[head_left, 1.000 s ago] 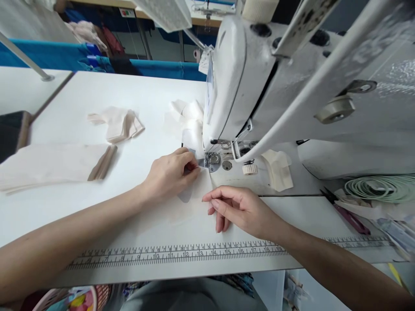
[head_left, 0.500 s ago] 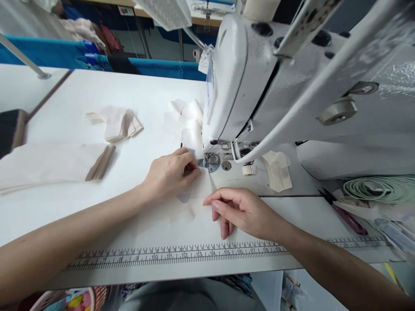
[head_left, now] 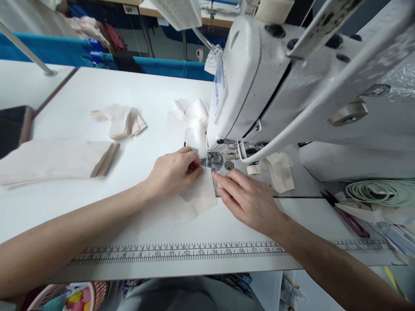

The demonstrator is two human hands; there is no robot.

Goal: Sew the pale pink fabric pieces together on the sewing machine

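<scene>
Sewing machine (head_left: 233, 82), white, one, its presser foot (head_left: 210, 160) low at the near end of the head. Sheer pale cloth piece (head_left: 204, 190), one, lying flat directly in front of the sewing machine's presser foot, its near edge uneven. Left hand (head_left: 177, 170), just left of the presser foot: thumb and forefinger pinched together on the cloth piece's upper edge. Right hand (head_left: 251, 201), in front of the sewing machine: free of any grip, forefinger extended to the cloth's right edge, thumb apart; whether the fingertip presses cannot be told. White cloth (head_left: 194, 112), crumpled, just left of the machine head. Folded cream pieces (head_left: 121, 121), a small stack, farther left of the machine. Long cloth stack (head_left: 52, 162), pale with brownish ends, well left of the machine. Cream scrap (head_left: 280, 172), one, on the machine's bed under the arm. Pale green cord (head_left: 372, 192), coiled, and dark-handled scissors (head_left: 352, 222), right of the machine. Printed ruler (head_left: 181, 254), nearer the person than the machine.
</scene>
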